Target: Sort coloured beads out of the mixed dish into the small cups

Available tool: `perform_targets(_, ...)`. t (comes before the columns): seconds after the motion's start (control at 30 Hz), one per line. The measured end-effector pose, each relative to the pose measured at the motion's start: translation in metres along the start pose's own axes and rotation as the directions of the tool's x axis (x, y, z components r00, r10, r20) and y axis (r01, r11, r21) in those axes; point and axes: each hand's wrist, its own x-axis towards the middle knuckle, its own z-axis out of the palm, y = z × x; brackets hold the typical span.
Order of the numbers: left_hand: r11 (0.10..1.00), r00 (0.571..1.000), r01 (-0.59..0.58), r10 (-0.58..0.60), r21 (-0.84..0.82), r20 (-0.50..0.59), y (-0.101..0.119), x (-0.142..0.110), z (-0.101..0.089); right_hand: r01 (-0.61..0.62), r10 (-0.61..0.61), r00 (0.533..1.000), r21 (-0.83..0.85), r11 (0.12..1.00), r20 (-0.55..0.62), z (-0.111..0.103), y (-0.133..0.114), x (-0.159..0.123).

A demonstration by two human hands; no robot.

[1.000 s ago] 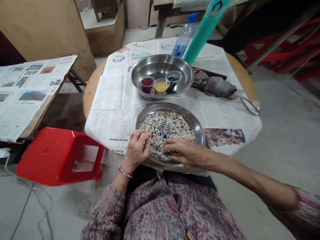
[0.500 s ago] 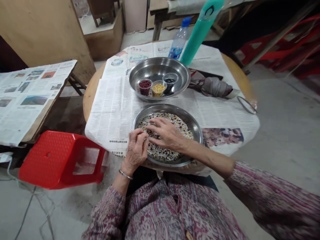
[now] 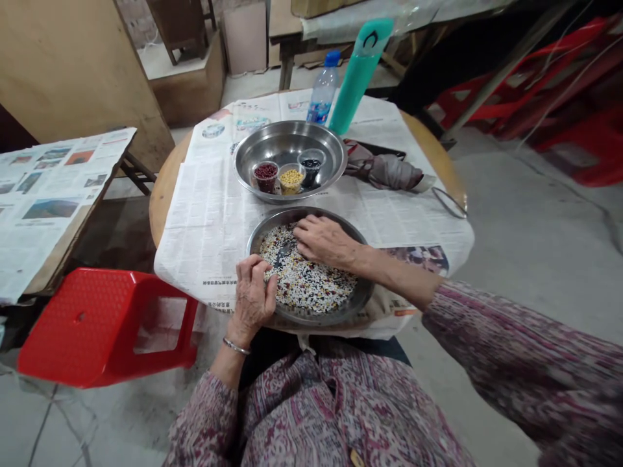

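Two bare hands are working over a shallow metal pan (image 3: 361, 301) of mixed grains (image 3: 311, 292) on a newspaper-covered desk (image 3: 163, 202). The right hand (image 3: 325, 240) is reaching in toward the pan's twelve o'clock, its fingers curling down among white, dark, red and yellow pieces; whether they are pinching any is not showing. The left hand (image 3: 253, 295) is staying near eight o'clock at the rim, its fingers loosely bent, and whether it is gripping a piece is likewise impossible to tell.

Just beyond the pan, at twelve o'clock, a deeper steel basin (image 3: 257, 145) is holding three clear cups: red beans (image 3: 265, 171) at its eight o'clock, yellow beans (image 3: 291, 178) at six, black beans (image 3: 311, 165) at four. Each cup is seemingly containing one colour, suggesting that part of the work is standing finished. Plenty is apparently remaining: grains are covering most of the pan, colours mingling, while a darker patch near ten o'clock is perhaps letting bare metal through.

At the basin's one o'clock, a blue-capped bottle (image 3: 322, 94) and a teal container (image 3: 357, 81) are standing close together; a grey cloth bundle (image 3: 389, 171) is lying at three.
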Motion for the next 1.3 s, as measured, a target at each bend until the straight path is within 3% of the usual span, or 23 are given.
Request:
perform_targets(0.17, 1.0, 1.0, 0.011, -0.011, 0.004, 0.006, 0.001, 0.0, -0.001, -0.076, 0.078, 0.997, 0.192, 0.979, -0.004, -0.002, -0.005, -0.038)
perform_targets(0.37, 1.0, 1.0, 0.003, -0.003, 0.012, 0.004, 0.002, 0.001, -0.002, 0.065, -0.074, 0.997, 0.439, 0.896, 0.003, -0.01, -0.039, -0.068)
perform_targets(0.53, 1.0, 1.0, -0.003, 0.003, 0.015, 0.0, 0.002, 0.001, -0.001, 0.11, -0.148, 0.988, 0.442, 0.89, 0.053, -0.022, -0.039, -0.085)
perform_targets(0.67, 1.0, 1.0, 0.002, -0.002, 0.013, 0.004, 0.001, 0.0, -0.001, 0.188, -0.258, 0.956, 0.386, 0.903, 0.138, -0.016, -0.039, -0.085)
perform_targets(0.83, 1.0, 1.0, -0.001, 0.001, 0.008, 0.001, 0.0, 0.0, -0.001, 0.11, -0.112, 0.994, 0.266, 0.958, -0.008, -0.004, -0.037, -0.059)
perform_targets(1.03, 1.0, 1.0, -0.008, 0.008, 0.015, -0.017, 0.0, 0.001, -0.001, -0.177, 0.2, 0.974, 0.194, 0.965, -0.11, 0.003, -0.034, -0.036)
perform_targets(1.17, 1.0, 1.0, -0.012, 0.012, 0.018, -0.012, 0.001, 0.002, -0.001, -0.106, 0.144, 0.985, 0.31, 0.945, -0.101, 0.011, -0.047, -0.037)
perform_targets(1.3, 1.0, 1.0, -0.008, 0.008, 0.02, -0.009, 0.001, 0.002, -0.002, -0.07, 0.116, 0.991, 0.506, 0.86, -0.06, 0.014, -0.055, -0.037)
